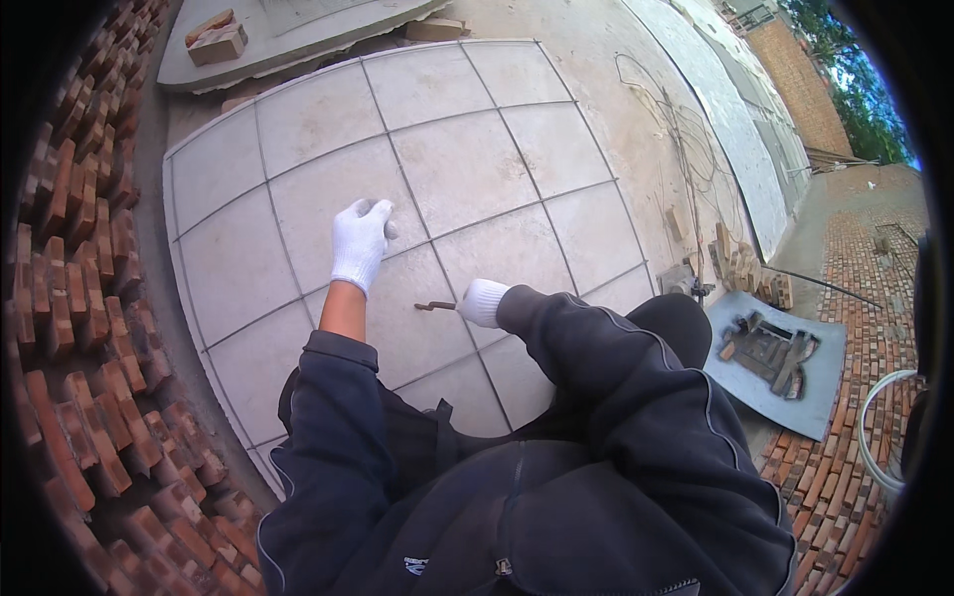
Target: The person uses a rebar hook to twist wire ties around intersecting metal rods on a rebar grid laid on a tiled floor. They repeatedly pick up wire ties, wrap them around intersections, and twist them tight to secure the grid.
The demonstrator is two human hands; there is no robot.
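Observation:
Both my hands wear white gloves. My left hand [360,241] rests on the pale tiled floor [467,159], its fingers curled around a small grey object that I cannot identify. My right hand [484,302] is closed on a small dark metal tool [434,306] whose tip points left and lies on a joint line between two tiles. My dark sleeves and jacket fill the lower middle of the view. The tiles are large pale squares with thin dark joints.
A rough red brick wall [79,298] curves along the left. A grey slab [288,40] with a brick on it lies at the top. At right are loose wires [676,129], stacked brick pieces [740,263], a grey sheet [780,363] with dark tools, and a white hose [879,417].

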